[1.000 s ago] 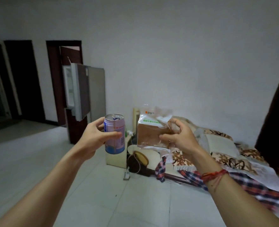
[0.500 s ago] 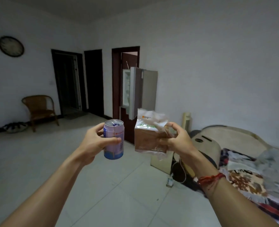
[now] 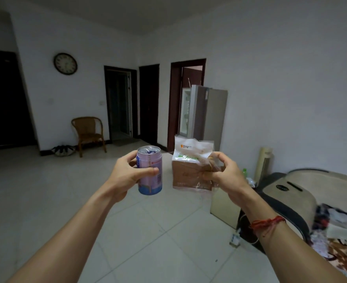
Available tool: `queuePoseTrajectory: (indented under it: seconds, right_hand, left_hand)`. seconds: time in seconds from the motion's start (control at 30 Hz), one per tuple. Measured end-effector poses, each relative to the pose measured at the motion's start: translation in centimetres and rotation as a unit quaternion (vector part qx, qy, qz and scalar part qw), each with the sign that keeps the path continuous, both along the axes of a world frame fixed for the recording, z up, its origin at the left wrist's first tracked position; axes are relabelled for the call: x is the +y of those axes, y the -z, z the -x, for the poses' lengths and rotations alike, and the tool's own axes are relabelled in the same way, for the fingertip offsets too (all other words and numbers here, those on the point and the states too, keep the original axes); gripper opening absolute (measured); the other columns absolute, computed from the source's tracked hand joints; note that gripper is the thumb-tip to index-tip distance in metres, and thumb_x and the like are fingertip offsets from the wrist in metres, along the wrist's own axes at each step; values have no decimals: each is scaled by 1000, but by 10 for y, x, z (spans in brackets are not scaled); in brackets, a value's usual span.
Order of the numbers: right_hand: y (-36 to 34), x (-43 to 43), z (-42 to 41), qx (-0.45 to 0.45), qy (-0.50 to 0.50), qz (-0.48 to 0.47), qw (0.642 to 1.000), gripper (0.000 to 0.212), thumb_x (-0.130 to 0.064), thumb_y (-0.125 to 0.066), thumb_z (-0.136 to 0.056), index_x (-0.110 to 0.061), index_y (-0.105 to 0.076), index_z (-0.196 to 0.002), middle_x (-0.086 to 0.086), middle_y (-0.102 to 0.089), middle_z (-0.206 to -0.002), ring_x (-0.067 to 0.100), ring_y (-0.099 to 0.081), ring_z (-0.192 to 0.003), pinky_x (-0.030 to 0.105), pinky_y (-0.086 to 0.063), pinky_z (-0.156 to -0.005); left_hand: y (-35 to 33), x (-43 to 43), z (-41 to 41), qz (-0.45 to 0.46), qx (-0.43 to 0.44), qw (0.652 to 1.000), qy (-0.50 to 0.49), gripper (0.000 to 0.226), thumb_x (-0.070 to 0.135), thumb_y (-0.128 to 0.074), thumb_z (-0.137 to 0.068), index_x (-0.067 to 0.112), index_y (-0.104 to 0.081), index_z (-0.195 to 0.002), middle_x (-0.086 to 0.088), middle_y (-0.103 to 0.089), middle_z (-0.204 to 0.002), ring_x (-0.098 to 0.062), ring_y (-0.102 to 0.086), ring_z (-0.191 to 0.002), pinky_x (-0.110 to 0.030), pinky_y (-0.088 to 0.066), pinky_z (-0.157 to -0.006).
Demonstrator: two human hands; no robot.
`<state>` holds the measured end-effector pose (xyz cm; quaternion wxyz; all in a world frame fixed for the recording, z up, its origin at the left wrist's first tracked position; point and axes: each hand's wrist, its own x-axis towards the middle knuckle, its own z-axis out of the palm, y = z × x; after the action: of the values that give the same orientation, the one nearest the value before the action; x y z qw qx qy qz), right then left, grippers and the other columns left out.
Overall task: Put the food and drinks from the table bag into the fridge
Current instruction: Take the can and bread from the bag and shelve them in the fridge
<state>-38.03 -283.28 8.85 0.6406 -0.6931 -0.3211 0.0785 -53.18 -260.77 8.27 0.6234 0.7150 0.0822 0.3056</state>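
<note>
The left hand (image 3: 131, 176) is wrapped round a can (image 3: 149, 173), thumb across the front and fingers behind, holding it upright. That looks like a way to keep the top level; whether the tab has been pulled cannot be told. The right hand (image 3: 223, 174) has its fingers curled into the loose clear wrap on the right side of a bread pack (image 3: 189, 170), so the pack hangs from the pinch and the loaf itself is probably not squeezed. Both items are held side by side but apart, near and in the middle, likely so that one trip serves for both. The fridge (image 3: 209, 113) stands far off, right of centre by the wall, its door (image 3: 185, 111) open to the left, well apart from the hands. Neither item is in it yet.

The pack's white top carries an orange round mark and a short orange word, too small to read surely. Below it runs a green band of blurred characters. The can is lilac over blue, with a small red mark and fine print that cannot be read.
</note>
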Motion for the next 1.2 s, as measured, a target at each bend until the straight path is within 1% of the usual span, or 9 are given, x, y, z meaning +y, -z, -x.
queuePoseTrajectory:
  seconds: [0.17,0.37,0.5,0.6,0.73,0.9,0.97,1.07,1.2]
  right_hand:
    - [7,14,-20,-5,-20,3,1000,53,13,-80,-68,-26,-67,-102,1,-73,-91,11,-69,-75,24,-53,-59]
    - [8,47,-52,-9,-40,-5,999,51,16,-78,-69,-25,-66,-97,-9,-71,-78,4,-65,-65,17,-49,-53]
    - [15,85,-83,-12,-52,-1,999,50,15,-79,-68,-24,-67,-97,-3,-72,-86,8,-67,-72,20,-51,-56]
    - [21,121,-112,-15,-54,0,998,49,13,-80,-68,-25,-68,-96,-2,-72,-89,9,-67,-75,21,-52,-59]
    - [29,179,-160,-21,-50,8,999,48,13,-80,-68,-24,-68,-97,2,-74,-95,16,-70,-85,34,-62,-74]
    - [32,265,-229,-12,-32,11,999,48,6,-86,-66,-27,-68,-94,1,-73,-94,19,-71,-86,41,-62,-80]
    - [33,294,-253,-5,-28,9,1000,47,7,-86,-66,-26,-68,-94,-1,-73,-93,17,-71,-84,40,-62,-79]
    - [31,330,-285,4,-30,11,999,48,8,-85,-69,-26,-67,-99,-4,-72,-92,10,-71,-80,31,-61,-72]
    - [33,379,-331,23,-28,9,999,49,8,-84,-69,-28,-67,-99,3,-71,-97,26,-73,-88,41,-63,-75]
  left_hand:
    - [2,11,-9,-4,5,1000,-27,50,4,-83,-71,24,-66,-112,-3,-72,-105,-22,-67,-98,-29,-58,-65]
    - [10,37,-30,6,15,999,-49,51,5,-83,-70,21,-66,-115,-3,-73,-103,-22,-67,-98,-29,-57,-64]
    - [17,69,-58,8,17,998,-57,50,5,-83,-71,21,-66,-115,-2,-73,-102,-20,-67,-95,-25,-56,-61]
    - [23,104,-87,15,16,998,-65,50,4,-84,-69,21,-68,-113,-1,-74,-97,-19,-68,-92,-25,-56,-61]
    - [27,166,-135,4,22,998,-66,52,6,-85,-70,22,-66,-115,0,-73,-101,-20,-68,-95,-28,-57,-63]
    - [27,253,-204,-1,28,998,-62,49,8,-85,-69,28,-67,-109,4,-73,-101,-19,-66,-99,-32,-58,-68]
    - [26,284,-229,-9,36,997,-60,52,10,-86,-69,25,-66,-115,4,-73,-103,-20,-66,-101,-35,-58,-71]
    - [24,323,-268,-13,40,997,-58,56,13,-86,-69,23,-64,-120,6,-72,-106,-19,-65,-103,-35,-58,-71]
    - [27,366,-317,-17,46,998,-50,57,13,-85,-70,22,-63,-122,4,-70,-109,-18,-64,-104,-37,-58,-74]
